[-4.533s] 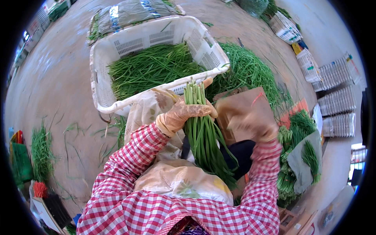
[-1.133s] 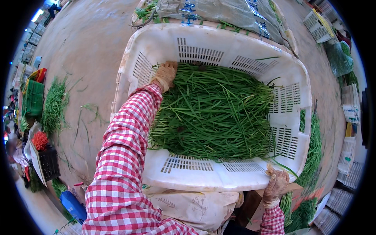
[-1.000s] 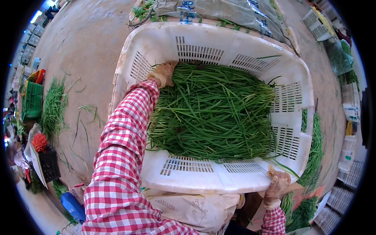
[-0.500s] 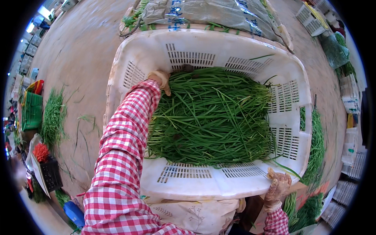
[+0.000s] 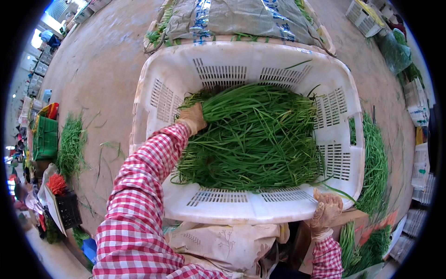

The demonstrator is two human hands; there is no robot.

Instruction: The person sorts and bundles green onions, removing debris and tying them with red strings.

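A white plastic crate [image 5: 253, 213] with slotted walls stands in front of me, holding a thick layer of long, flat green garlic chives [image 5: 260, 144]. My left hand [image 5: 194, 118], in a thin stained glove, is closed round the end of a bunch at the crate's left side. That bunch is lifted a little above the layer at its grip, and its leaves trail off to the right. My right hand [image 5: 327, 211], gloved too, has its fingers curled over the near rim close to the right corner.
Behind the crate lies a load of greens under a grey plastic sheet [image 5: 237, 21]. Loose greens [image 5: 72, 142] lie on the floor at left, beside a green crate [image 5: 45, 137] and a black basket [image 5: 69, 211]. More greens [image 5: 374, 167] lie at right, with stacked white crates [image 5: 420, 172] beyond.
My left hand has moved nearer, from the far left corner area, and closed round a bunch of chives, raising its end slightly. My right hand still holds the rim.
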